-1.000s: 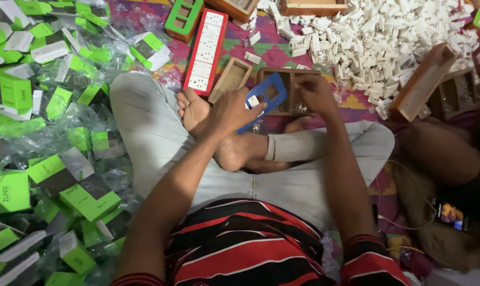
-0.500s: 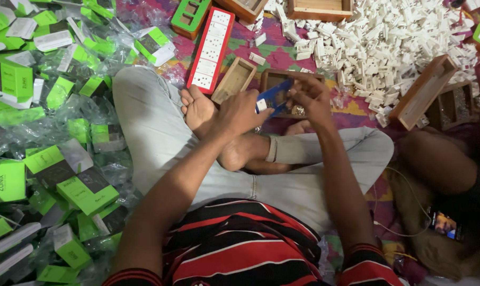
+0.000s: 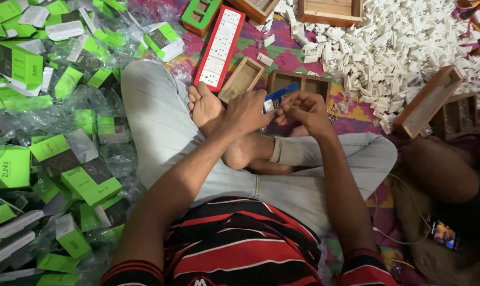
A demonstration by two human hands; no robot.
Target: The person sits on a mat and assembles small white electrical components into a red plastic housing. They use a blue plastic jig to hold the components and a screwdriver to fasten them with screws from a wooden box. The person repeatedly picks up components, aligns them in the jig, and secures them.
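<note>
You are pinching the light, stiff blue plastic frame point(image 3: 281, 94) between both hands, left hand point(image 3: 246, 111) and right hand point(image 3: 305, 108) gripping its edges.

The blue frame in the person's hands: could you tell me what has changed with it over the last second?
The blue frame was turned from broad face-up to nearly edge-on. The left hand still holds it with a small white part; the right hand has closed in on its near end. The red board, wooden boxes and white pile lie as before.
</note>
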